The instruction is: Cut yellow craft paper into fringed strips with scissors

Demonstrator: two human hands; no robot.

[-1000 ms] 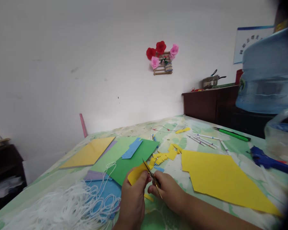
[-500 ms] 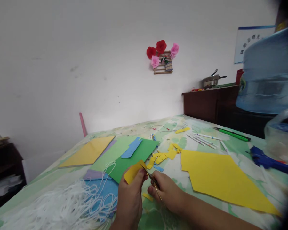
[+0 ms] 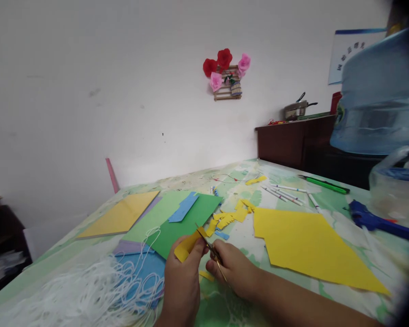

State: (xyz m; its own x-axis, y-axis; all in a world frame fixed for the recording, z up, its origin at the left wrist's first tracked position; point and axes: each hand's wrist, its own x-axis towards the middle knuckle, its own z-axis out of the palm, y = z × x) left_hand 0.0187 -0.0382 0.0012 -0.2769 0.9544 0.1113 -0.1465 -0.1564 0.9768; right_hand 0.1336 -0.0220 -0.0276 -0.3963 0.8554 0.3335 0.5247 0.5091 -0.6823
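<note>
My left hand (image 3: 183,277) pinches a small piece of yellow paper (image 3: 185,248) above the near part of the table. A pair of scissors (image 3: 214,255) is in my right hand (image 3: 234,268), with the blades at the right edge of that piece. Just beyond my hands are yellow scraps (image 3: 226,221) and a small blue strip (image 3: 221,235). A large yellow sheet (image 3: 303,240) lies to the right. On the left, a dark green sheet (image 3: 191,227) lies partly under a blue piece (image 3: 184,208).
White string (image 3: 75,290) is heaped at the near left. White pens (image 3: 282,195), a green cutter (image 3: 327,185), a blue tool (image 3: 378,222) and a clear plastic container (image 3: 395,190) stand or lie at the right. Yellow board (image 3: 121,214) lies at the far left.
The view has shifted slightly, so the surroundings sit a little higher and further left. The scissor blades now overlap the edge of the yellow piece, still held in my left hand.
</note>
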